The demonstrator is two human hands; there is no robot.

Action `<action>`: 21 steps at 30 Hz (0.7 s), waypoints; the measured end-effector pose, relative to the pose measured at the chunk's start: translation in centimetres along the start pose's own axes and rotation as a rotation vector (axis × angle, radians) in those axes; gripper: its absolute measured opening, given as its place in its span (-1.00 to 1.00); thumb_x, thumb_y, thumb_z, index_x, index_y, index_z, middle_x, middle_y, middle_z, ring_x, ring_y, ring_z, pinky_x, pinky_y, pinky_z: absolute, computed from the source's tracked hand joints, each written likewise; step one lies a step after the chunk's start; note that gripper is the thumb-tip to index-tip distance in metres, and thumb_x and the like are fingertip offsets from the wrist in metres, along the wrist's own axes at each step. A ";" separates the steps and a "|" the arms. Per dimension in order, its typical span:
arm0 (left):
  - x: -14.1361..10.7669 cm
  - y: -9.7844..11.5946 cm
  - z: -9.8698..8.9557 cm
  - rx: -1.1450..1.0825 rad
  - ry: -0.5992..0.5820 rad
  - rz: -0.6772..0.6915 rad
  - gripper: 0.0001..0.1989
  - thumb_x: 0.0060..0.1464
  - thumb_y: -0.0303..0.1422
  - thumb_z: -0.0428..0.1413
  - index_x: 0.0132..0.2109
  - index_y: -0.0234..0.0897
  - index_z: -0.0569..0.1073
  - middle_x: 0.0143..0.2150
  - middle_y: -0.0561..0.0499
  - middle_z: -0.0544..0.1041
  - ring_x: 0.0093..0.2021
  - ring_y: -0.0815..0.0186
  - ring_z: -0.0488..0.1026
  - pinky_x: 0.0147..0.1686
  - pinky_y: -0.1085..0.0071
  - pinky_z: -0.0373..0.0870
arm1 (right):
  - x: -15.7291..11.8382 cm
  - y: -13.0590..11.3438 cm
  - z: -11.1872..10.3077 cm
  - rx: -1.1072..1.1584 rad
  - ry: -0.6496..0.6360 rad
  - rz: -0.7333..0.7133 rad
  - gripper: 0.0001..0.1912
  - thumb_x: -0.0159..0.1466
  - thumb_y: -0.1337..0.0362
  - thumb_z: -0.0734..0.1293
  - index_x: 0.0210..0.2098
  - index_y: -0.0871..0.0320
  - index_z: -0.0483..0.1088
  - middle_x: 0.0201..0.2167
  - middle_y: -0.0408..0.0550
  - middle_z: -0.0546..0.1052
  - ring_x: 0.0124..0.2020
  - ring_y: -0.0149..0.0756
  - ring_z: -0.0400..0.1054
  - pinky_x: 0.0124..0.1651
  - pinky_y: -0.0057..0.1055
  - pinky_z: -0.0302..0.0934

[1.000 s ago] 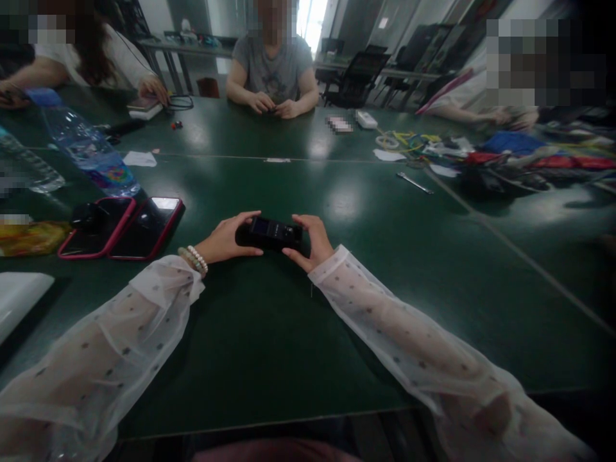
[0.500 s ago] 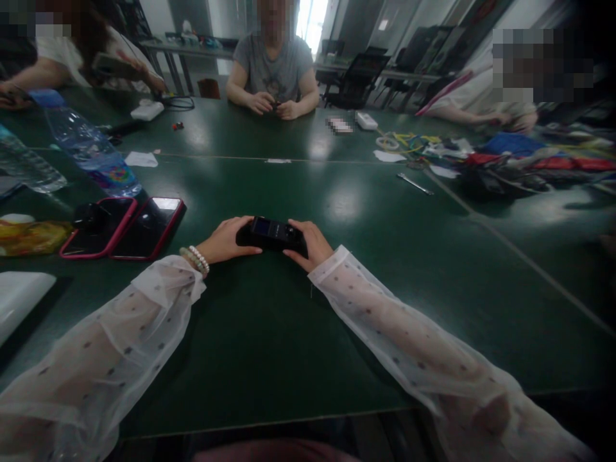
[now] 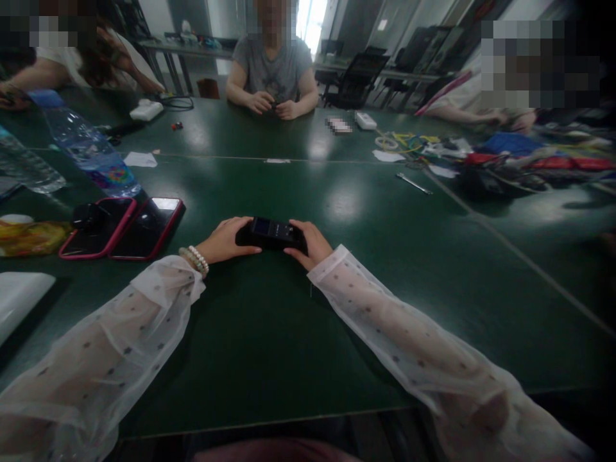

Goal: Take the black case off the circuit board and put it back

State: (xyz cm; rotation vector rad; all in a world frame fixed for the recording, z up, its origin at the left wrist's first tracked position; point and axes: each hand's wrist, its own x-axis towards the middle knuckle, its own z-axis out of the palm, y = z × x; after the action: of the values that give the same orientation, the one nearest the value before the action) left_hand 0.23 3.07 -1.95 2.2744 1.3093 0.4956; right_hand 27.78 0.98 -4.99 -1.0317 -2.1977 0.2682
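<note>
A black handheld device with a small screen and buttons (image 3: pixel 274 232) lies lengthwise between my hands, low over or on the green table (image 3: pixel 269 346); I cannot tell which. My left hand (image 3: pixel 226 239) grips its left end, thumb along the near side and fingers behind. Around its right end my right hand (image 3: pixel 310 244) is closed in the same way. The screen faces up, on the device's left half. Left of my left hand lie two phones with red edges, the nearer one a dark-screened phone (image 3: pixel 147 230), the other a phone (image 3: pixel 99 228) with a black object on it.
Two plastic bottles, one a blue-capped bottle (image 3: pixel 91 151), stand at the left. A wrench (image 3: pixel 414 184) lies to the right, before a heap of cables and cloth (image 3: pixel 510 160). Across the table sits a person in grey (image 3: pixel 274 70); other people sit at both sides.
My right fingers have shifted slightly on the device, showing more of its buttons. At the far left, a person's raised hand has moved up toward the head.
</note>
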 end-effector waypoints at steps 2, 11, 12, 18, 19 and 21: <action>0.0 0.0 0.0 -0.004 0.002 0.005 -0.23 -0.06 0.03 0.27 0.21 -0.29 0.32 0.18 -0.26 0.42 0.19 -0.09 0.34 0.19 -0.09 0.21 | 0.0 -0.2 -0.1 -0.002 0.030 -0.020 -0.36 0.25 0.19 0.38 0.25 0.10 0.12 0.07 0.16 0.41 0.10 0.00 0.35 0.14 0.09 0.32; -0.1 -0.1 -0.1 -0.040 0.004 0.119 -0.35 0.01 -0.05 0.26 0.20 -0.17 0.34 0.16 -0.13 0.47 0.16 0.01 0.38 0.21 -0.06 0.17 | 0.5 -1.2 -1.5 -0.034 0.357 -0.115 -0.32 0.26 0.19 0.34 0.29 -0.02 0.01 0.07 0.13 0.37 0.10 0.01 0.35 0.07 0.04 0.36; -0.1 0.0 -0.2 -0.038 -0.001 0.117 -0.33 0.02 -0.04 0.26 0.23 -0.17 0.33 0.19 -0.14 0.45 0.19 0.00 0.36 0.22 -0.06 0.16 | 0.5 -0.8 -1.7 -0.060 0.394 -0.117 -0.31 0.25 0.20 0.35 0.29 -0.02 0.00 0.08 0.12 0.36 0.10 0.01 0.34 0.07 0.04 0.35; -0.2 0.6 -0.5 -0.004 -0.042 0.080 -0.28 0.05 -0.01 0.22 0.29 -0.15 0.26 0.25 -0.14 0.39 0.23 -0.02 0.30 0.23 -0.05 0.14 | 0.7 4.2 -2.7 -0.147 0.526 -0.017 -0.29 0.16 0.17 0.39 0.24 0.03 0.07 0.05 0.10 0.34 0.08 0.03 0.33 0.03 0.04 0.35; -0.3 0.6 -0.6 -0.001 -0.045 0.079 -0.29 0.06 -0.01 0.22 0.29 -0.15 0.26 0.25 -0.14 0.39 0.23 -0.02 0.30 0.23 -0.05 0.14 | 0.6 5.2 -2.6 -0.135 0.545 0.035 -0.30 0.15 0.16 0.39 0.22 0.04 0.09 0.04 0.10 0.34 0.07 0.03 0.34 0.02 0.03 0.35; -0.3 0.6 -0.6 0.003 -0.046 0.076 -0.29 0.06 -0.01 0.22 0.28 -0.14 0.26 0.25 -0.14 0.39 0.22 -0.02 0.30 0.22 -0.06 0.14 | 0.4 7.1 -2.2 -0.070 0.562 0.173 -0.33 0.13 0.16 0.39 0.18 0.05 0.12 0.03 0.09 0.35 0.03 0.00 0.36 -0.03 0.00 0.37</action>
State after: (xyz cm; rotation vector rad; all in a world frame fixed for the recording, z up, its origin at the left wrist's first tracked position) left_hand 0.23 2.70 -1.17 2.3308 1.2053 0.4645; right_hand 33.29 5.72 -6.35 -1.1704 -1.6250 -0.0266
